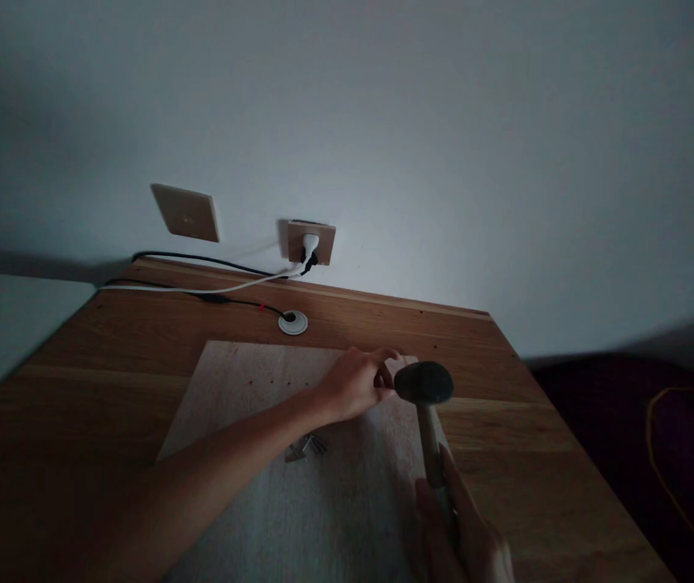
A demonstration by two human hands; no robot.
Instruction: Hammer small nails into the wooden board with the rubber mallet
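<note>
My right hand [461,518] is wrapped round the handle of a mallet with a dark head [424,382], held over the right side of a pale wooden board [334,518]. My left hand [355,385] reaches across the board to its far right part, thumb and fingers pinched close beside the mallet head. What sits between those fingertips is too small to make out. Below my left wrist lies a small pile of nails [316,444]. Several small dark spots [272,381] run in a row along the board's far side; whether they are nail heads or holes is unclear.
The board rests on a wooden desk [492,437] against a wall. Behind it are a round cable grommet [293,322], black and white cables [225,289], a socket [322,235] with plugs in it, and a blank plate [185,212]. Dark purple fabric [602,413] lies beyond the desk's right edge.
</note>
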